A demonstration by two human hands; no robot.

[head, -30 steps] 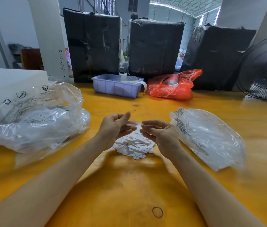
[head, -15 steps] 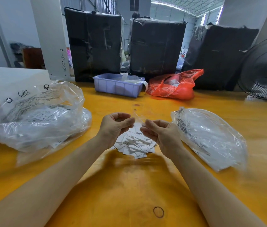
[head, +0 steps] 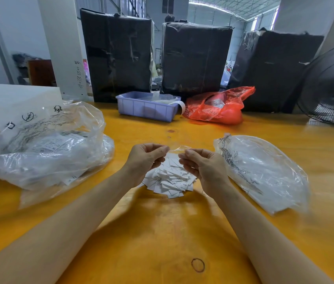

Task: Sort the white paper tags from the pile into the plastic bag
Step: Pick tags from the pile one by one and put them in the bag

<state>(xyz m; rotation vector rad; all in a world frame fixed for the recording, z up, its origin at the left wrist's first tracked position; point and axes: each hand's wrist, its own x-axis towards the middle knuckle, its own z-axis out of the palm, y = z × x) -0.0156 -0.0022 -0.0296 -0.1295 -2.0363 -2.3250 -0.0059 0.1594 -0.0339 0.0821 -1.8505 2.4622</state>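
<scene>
Both hands pinch a small clear plastic bag point(head: 176, 149) between them: the left hand point(head: 145, 160) grips its left edge with curled fingers, the right hand point(head: 201, 167) its right edge. They hover just above the pile of white paper tags point(head: 169, 179) on the yellow table point(head: 162, 232). Left lies a large clear bag point(head: 45, 144) with printed sheets; right, another clear bag point(head: 264, 171). Far off sit a blue bin point(head: 147, 107) and a red bag point(head: 217, 107).
</scene>
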